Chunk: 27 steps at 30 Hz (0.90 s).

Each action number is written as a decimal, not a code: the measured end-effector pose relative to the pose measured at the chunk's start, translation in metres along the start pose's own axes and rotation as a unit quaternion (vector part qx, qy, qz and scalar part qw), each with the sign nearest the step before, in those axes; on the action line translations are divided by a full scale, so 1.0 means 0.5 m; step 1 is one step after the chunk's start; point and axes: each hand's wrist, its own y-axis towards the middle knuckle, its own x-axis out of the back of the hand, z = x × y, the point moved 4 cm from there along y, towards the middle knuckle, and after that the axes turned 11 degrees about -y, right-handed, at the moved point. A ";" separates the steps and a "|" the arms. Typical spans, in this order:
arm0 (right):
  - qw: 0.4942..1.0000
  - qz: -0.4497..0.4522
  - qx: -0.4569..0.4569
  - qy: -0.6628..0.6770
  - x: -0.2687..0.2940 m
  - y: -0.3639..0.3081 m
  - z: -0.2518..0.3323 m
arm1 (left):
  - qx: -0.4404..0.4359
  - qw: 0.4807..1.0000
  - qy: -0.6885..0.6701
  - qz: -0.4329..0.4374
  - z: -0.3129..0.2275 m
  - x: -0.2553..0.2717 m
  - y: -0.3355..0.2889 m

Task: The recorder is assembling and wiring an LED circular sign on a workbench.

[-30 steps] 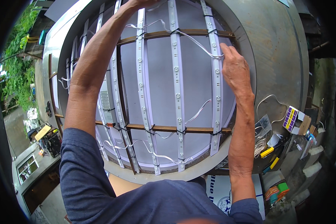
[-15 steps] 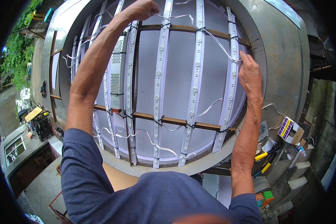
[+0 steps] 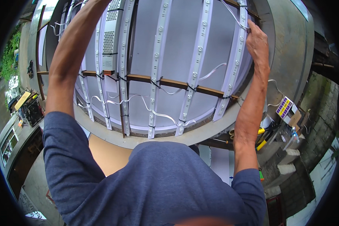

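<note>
A: Right hand (image 3: 257,41)?
B: At the outer edge of the far-right LED strip (image 3: 234,69), fingertips by the white wire (image 3: 231,13). Fingers narrow, curled together. Thumb side hidden, so can't tell if it's a closed pinch or just contact. Probably there to control the wire where it crosses the strip.
A: Left?
B: Left forearm (image 3: 69,56) runs out past the top edge. Left hand out of frame, grip unknown.
A: Why the brown crossbar (image 3: 139,78)?
B: Looks like support: the strips cross it, with black ties (image 3: 191,87) at the crossings, presumably to fix their spacing. Perforated metal box (image 3: 110,37) sits between two strips, above the bar. Lower wire (image 3: 162,115) loops slack across several strips.
A: Surface?
B: Strips sit inside a big round grey frame (image 3: 113,136), in front of the person's chest, over a pale backing panel (image 3: 177,49).
A: Surroundings?
B: Outdoors or semi-open. Yellow-handled tool (image 3: 261,145) and purple-and-yellow carton (image 3: 284,106) right of the frame, paving (image 3: 327,113) beyond, greenery (image 3: 11,56) far left.
</note>
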 end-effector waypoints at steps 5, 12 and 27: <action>1.000 -0.015 0.008 0.012 0.002 0.011 0.029 | 0.161 0.981 -0.106 -0.011 -0.092 0.034 -0.180; 0.991 -0.100 -0.082 0.039 0.039 0.008 0.009 | 0.081 0.904 -0.417 -0.049 -0.284 -0.111 -0.395; 0.955 0.222 0.195 -0.027 0.069 -0.276 0.288 | 0.248 0.856 -0.415 -0.182 -0.386 -0.164 -0.741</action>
